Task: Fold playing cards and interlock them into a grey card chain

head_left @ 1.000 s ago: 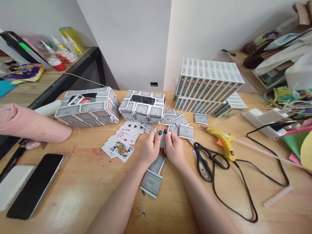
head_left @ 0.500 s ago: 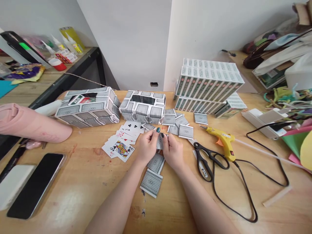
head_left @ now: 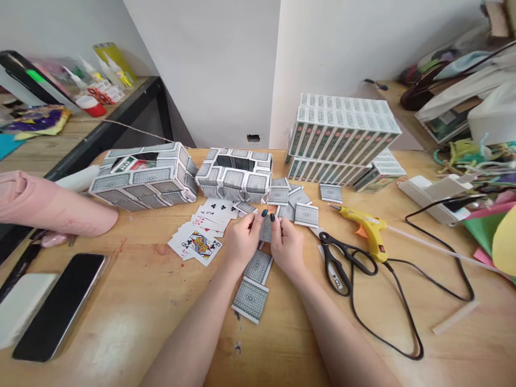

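Note:
Between my two hands is a playing card [head_left: 265, 230], its grey patterned back facing up. My left hand [head_left: 244, 239] pinches its left side, thumb on top. My right hand [head_left: 287, 242] grips the right side the same way; the fingers beneath are hidden. Below my hands lie two folded cards [head_left: 250, 299], patterned side up. A fan of face-up cards [head_left: 200, 244], a queen of clubs on top, is left of my left hand. Several folded cards [head_left: 306, 214] are scattered beyond my right hand. Two boxes built of folded cards [head_left: 234, 183] [head_left: 145, 180] stand behind.
Black-handled scissors [head_left: 341, 266] and a yellow glue gun [head_left: 368, 231] with its cord lie on the right. Stacked card packs [head_left: 342, 134] stand at the back. A phone [head_left: 60, 306] and a pink roll [head_left: 56, 204] are on the left, a white power strip [head_left: 433, 199] far right.
My thumbs have shifted slightly on the card, and more of its patterned back shows between them. The whole view has moved a little; the other things stay put.

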